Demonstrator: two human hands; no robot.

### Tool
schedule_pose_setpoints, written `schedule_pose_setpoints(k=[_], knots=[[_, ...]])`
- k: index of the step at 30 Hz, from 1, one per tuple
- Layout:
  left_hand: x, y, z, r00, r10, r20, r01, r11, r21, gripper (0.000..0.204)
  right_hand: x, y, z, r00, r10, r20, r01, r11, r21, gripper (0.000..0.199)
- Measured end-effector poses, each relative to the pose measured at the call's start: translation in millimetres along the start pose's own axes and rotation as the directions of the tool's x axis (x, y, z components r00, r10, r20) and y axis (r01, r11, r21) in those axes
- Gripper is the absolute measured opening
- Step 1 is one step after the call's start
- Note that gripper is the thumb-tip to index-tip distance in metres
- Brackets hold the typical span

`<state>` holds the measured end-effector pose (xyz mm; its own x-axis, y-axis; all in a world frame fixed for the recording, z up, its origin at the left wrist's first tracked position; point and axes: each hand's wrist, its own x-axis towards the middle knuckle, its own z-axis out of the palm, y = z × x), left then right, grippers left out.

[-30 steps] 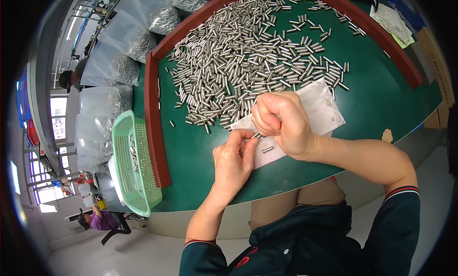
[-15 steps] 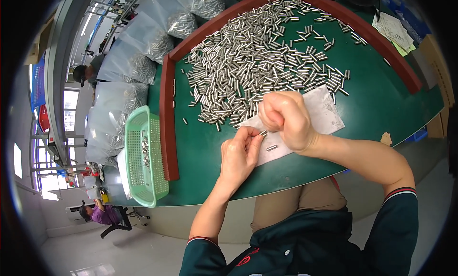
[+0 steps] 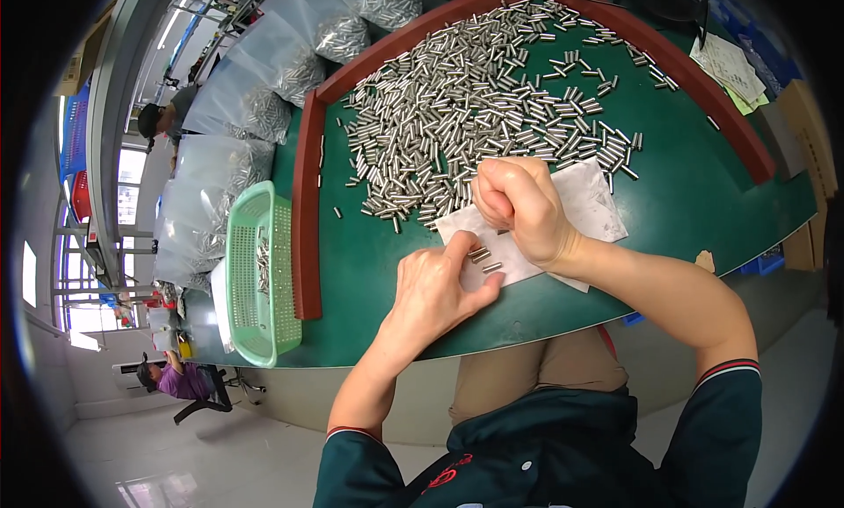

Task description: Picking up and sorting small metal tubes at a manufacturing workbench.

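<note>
Because so many round-sided parts lie loose, the broad, smooth green worktable (image 3: 694,187) is fenced w/ a straight-sided red-brown rail (image 3: 307,235), prob. wood, seemingly there to stop rolling. Outside it, on the left, clear plastic bags (image 3: 215,104) of metal parts stand in a row, prob. kept apart from the wide heap of short, shiny cylindrical metal pins (image 3: 440,112) inside the rail. A mint-green, oblong, perforated plastic basket (image 3: 280,275) sits just outside the rail too, some metal pieces in it, prob. parked there for easy reach. Near the person, a thin white smudged sheet (image 3: 585,192), cloth or paper (can't tell), lies just beside the heap, maybe as a pale backing. Over it is the bare right hand (image 3: 526,214), knuckles up, fingers curled tight together; whether it grips anything is hidden. The bare left hand (image 3: 429,288) is low by the sheet's near edge, thumb & index spread apart, pinching nothing visible. Btwn those two digits, a few loose silvery pins (image 3: 492,267) lie on the sheet, roughly side by side, prob. for easy pickup.
</note>
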<state>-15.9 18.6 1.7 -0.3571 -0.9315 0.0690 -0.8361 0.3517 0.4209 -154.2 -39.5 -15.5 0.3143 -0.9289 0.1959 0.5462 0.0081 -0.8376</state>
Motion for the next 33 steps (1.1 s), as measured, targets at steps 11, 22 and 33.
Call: schedule_pose_setpoints(k=[11, 22, 33], knots=[[1.3, 0.9, 3.8, 0.993, 0.116, 0.016, -0.118, 0.983, 0.139, 0.012, 0.1, 1.1, -2.3, 0.999, 0.034, -0.01, -0.034, 0.999, 0.022, 0.038], [5.0, -10.5, 2.3, 0.926, 0.366, 0.091, -0.369, 0.83, 0.419, 0.016, 0.0, 3.4, -0.4, 0.999, 0.052, -0.01, -0.052, 0.997, 0.051, 0.039], [15.6, -53.3, -6.7, 0.964, -0.263, -0.036, 0.055, 0.332, -0.942, 0.012, 0.8, -0.8, -2.5, 0.991, 0.13, -0.001, -0.128, 0.98, 0.155, 0.04]])
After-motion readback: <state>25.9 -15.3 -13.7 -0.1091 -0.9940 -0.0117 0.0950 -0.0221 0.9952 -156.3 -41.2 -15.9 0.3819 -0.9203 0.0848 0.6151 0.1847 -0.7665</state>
